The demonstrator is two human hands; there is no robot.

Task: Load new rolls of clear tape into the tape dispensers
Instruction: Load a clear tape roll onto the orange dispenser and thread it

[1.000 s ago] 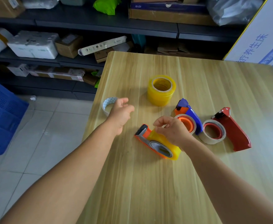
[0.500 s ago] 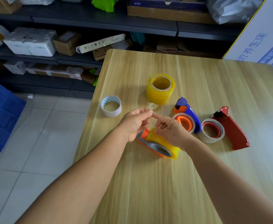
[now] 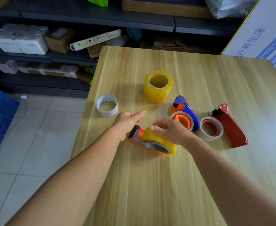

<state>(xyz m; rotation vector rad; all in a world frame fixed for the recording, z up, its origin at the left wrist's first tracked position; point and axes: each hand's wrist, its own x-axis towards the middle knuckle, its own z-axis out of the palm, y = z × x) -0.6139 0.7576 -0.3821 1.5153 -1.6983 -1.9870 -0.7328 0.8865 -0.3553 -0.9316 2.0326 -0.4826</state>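
We take the orange dispenser (image 3: 134, 135) as landmark; it lies on its side on the wooden table (image 3: 150, 185), nearest us, with a yellowish clear tape roll (image 3: 158, 141) seated on its hub.

Right hand (image 3: 171, 131) rests on top of that roll, fingers bent over it, steadying it. It held the same spot a second ago, so the roll is staying seated.

Left hand (image 3: 127, 121) is the change: a second ago it sat out by the empty core (image 3: 107, 106), half a second ago it met the right hand's fingers, now it lies flat against the dispenser's blade end, fingers straight, gripping nothing. We cannot tell whether a tape tail is stuck to its fingers.

Our read: the used core is out and set aside, the new roll is on, and we are at the threading step for this dispenser.

Right of it, the blue dispenser (image 3: 185, 110) and, further right, the red dispenser (image 3: 228, 126) each carry a thin roll; they look like the next ones to reload.

Beyond the landmark, the stack of fresh rolls (image 3: 157, 87) stands upright, apart from everything. Far behind, shelving (image 3: 85, 15) with boxes.
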